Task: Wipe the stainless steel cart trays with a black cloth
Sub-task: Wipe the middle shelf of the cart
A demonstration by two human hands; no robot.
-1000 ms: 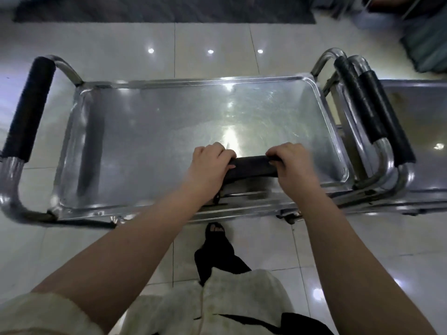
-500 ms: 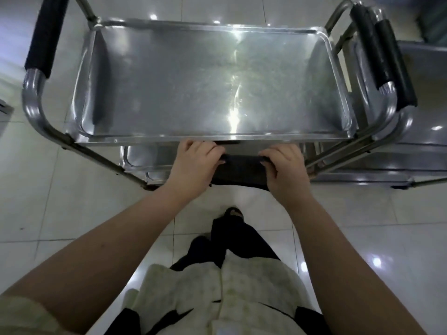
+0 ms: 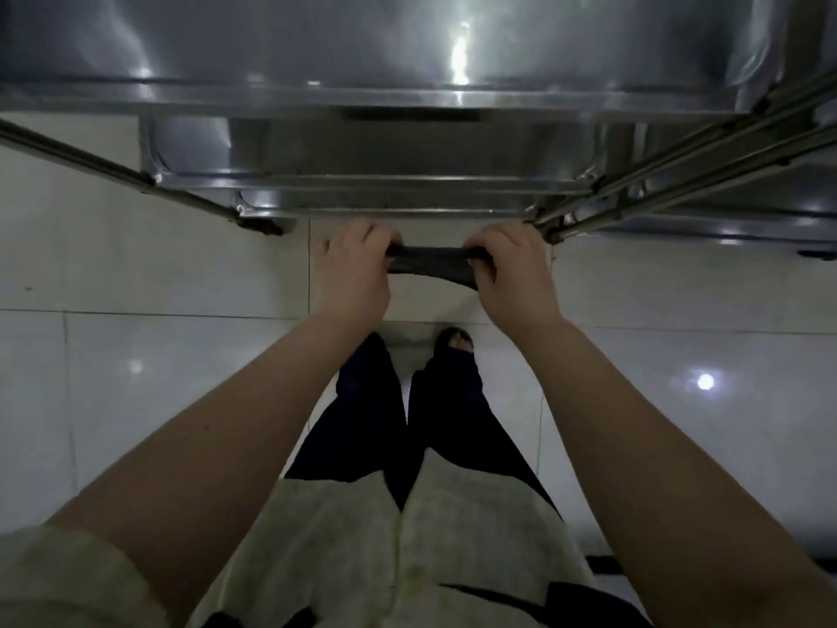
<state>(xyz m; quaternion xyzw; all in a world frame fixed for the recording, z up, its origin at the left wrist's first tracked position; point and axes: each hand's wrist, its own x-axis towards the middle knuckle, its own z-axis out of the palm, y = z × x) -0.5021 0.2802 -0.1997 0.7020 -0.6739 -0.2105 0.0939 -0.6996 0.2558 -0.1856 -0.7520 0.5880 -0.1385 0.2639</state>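
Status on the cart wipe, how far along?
Done: unclear; the top tray gleams with no visible smears. In hand: left hand and right hand grip the black cloth stretched between them, over the floor, touching no tray. Left: probably the lower trays just ahead of it.

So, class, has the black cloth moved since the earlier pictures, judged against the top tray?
Yes. The black cloth, gripped by left hand and right hand, has left the top tray, coming toward the person; it now hangs over the floor.
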